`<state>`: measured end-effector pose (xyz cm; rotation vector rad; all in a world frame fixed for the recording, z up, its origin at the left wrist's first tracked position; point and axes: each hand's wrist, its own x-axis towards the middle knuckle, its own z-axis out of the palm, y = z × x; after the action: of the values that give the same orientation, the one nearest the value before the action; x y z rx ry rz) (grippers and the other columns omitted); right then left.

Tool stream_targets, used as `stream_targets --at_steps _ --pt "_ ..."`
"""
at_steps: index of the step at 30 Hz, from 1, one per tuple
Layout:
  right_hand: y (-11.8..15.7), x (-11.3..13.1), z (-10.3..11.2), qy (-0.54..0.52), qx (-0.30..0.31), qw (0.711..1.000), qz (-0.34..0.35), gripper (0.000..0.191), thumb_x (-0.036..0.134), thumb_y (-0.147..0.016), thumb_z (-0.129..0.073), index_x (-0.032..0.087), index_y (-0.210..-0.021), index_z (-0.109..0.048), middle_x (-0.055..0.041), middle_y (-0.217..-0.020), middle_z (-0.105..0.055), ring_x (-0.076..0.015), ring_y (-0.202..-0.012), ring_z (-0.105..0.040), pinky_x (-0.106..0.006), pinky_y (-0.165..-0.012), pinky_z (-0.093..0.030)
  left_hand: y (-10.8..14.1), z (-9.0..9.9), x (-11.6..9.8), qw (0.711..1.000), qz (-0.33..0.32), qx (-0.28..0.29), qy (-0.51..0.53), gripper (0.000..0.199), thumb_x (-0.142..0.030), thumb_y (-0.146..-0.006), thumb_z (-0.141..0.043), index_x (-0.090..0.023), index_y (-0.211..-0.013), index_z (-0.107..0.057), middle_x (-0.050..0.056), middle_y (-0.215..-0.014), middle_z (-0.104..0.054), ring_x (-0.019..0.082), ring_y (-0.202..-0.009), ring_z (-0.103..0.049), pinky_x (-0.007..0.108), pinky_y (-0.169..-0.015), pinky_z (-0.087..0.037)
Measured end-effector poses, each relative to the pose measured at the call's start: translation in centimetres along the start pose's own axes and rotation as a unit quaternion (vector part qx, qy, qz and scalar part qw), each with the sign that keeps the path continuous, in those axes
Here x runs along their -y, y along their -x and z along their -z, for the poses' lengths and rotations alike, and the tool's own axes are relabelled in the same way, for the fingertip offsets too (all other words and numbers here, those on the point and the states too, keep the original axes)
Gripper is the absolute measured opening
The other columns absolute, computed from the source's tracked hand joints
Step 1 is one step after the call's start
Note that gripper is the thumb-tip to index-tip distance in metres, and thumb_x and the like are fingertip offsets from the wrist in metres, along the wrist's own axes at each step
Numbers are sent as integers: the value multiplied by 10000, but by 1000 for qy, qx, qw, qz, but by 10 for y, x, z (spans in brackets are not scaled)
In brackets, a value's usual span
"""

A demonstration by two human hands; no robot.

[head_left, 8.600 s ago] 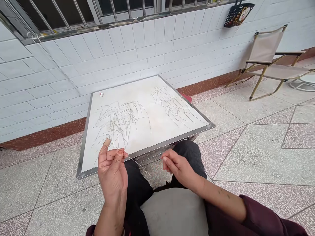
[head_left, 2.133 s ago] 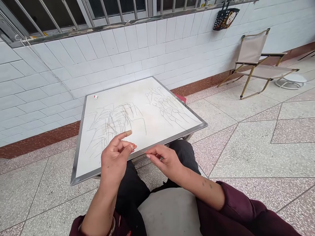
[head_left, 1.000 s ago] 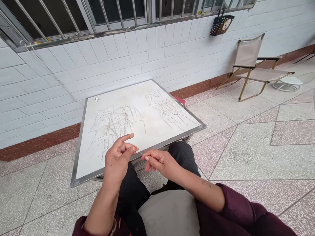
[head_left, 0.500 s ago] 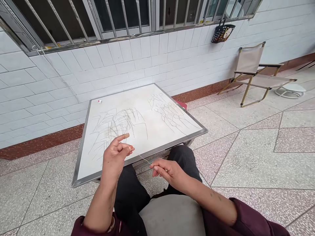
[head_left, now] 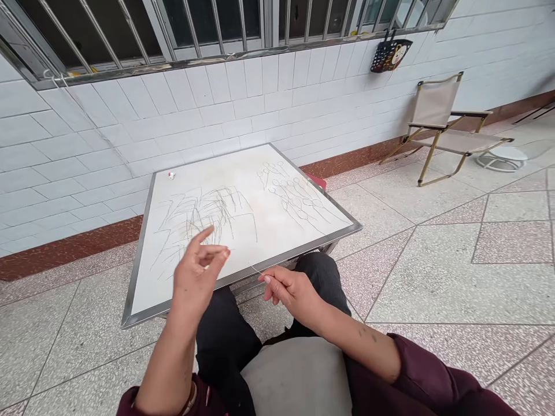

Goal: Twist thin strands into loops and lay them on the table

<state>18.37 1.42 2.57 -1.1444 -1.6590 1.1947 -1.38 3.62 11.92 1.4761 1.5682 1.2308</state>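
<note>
My right hand point(head_left: 288, 292) pinches a thin wire-like strand point(head_left: 256, 270) between thumb and forefinger, its free end pointing up and left over the table edge. To its left, my left hand point(head_left: 195, 277) hovers above the table's near side. Thumb and a fingertip meet there, while another finger stretches out; whatever lies between them is too small to make out. Beneath and beyond the hands, a tangle of thin dark strands point(head_left: 208, 211) lies on the white table point(head_left: 269, 245). A second group of strands, with looped ends point(head_left: 297, 193), is spread at the right side.
A tiny white-and-red object point(head_left: 171, 175) sits at the table's far left corner. The tiled wall point(head_left: 195, 127) with a barred window runs behind. To the right are a folding chair point(head_left: 437, 110), a low round white stool point(head_left: 502, 158) and a hanging black basket point(head_left: 390, 56).
My left hand has moved a little left, away from my right hand. Less of the strand shows beyond my right fingers. The whole view has shifted slightly.
</note>
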Motion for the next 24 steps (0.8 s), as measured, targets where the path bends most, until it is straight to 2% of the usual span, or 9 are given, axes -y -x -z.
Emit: stream_targets --at_steps 2,4,6,7,9,10,12,17,24 --pt "-1 0 1 -66 -12 998 -21 249 381 -980 -475 214 -992 -660 2 -711 -697 -118 -564 -590 -237 -565 -455 1 15 5 992 -54 -116 17 514 -329 -817 -694 -274 -1315 -578 40 -1083 -726 222 -1056 -635 417 -994 -432" --pt "-3 0 2 -132 -9 991 -36 271 414 -972 -493 202 -967 -662 2 -691 -692 -108 -545 -572 -217 -522 -422 0 27 23 962 -86 -241 95 488 -282 -812 -689 -280 -1288 -584 34 -1116 -707 210 -1108 -616 401 -997 -433" --pt "-6 0 3 -193 14 980 -45 300 450 -963 -511 191 -944 -661 4 -670 -683 -96 -526 -557 -202 -497 -395 1 26 48 943 2 -263 206 400 -265 -748 -722 -248 -1141 -649 29 -995 -716 188 -930 -651 359 -847 -497" --pt "-7 -1 3 -220 31 974 -47 314 465 -959 -519 185 -935 -661 6 -663 -679 -91 -519 -552 -197 -491 -386 4 20 59 942 73 -222 242 408 -258 -706 -755 -231 -1102 -662 35 -972 -718 181 -873 -650 337 -790 -502" --pt "-9 -1 3 -262 68 961 -53 339 487 -952 -531 174 -921 -660 9 -650 -670 -81 -510 -544 -190 -488 -377 11 1 73 940 192 -58 275 470 -254 -639 -824 -186 -1082 -681 74 -963 -728 191 -844 -650 313 -729 -498" --pt "-10 -1 3 -275 84 956 -58 352 496 -948 -538 168 -914 -661 10 -642 -665 -78 -506 -540 -188 -487 -373 15 -10 75 932 214 22 292 488 -284 -649 -834 -173 -1102 -687 90 -968 -730 199 -857 -653 308 -723 -494" --pt "-11 -1 2 -287 110 949 -74 378 518 -937 -549 158 -904 -661 12 -625 -655 -74 -497 -532 -185 -484 -369 22 -31 69 914 191 109 340 504 -347 -698 -818 -184 -1158 -689 94 -1004 -733 195 -899 -648 309 -776 -493" --pt "-12 1 3 -255 141 952 -94 432 576 -915 -549 154 -903 -642 17 -611 -642 -75 -488 -520 -190 -494 -384 24 -50 49 935 128 104 315 396 -300 -712 -818 -185 -1080 -730 54 -891 -738 129 -723 -616 272 -719 -484" --pt "-13 -5 -2 -165 98 980 -56 416 591 -943 -475 188 -920 -580 19 -624 -651 -96 -483 -534 -209 -475 -410 27 -58 55 956 90 68 269 322 -300 -735 -793 -206 -1037 -735 -1 -797 -709 115 -661 -600 282 -713 -511"
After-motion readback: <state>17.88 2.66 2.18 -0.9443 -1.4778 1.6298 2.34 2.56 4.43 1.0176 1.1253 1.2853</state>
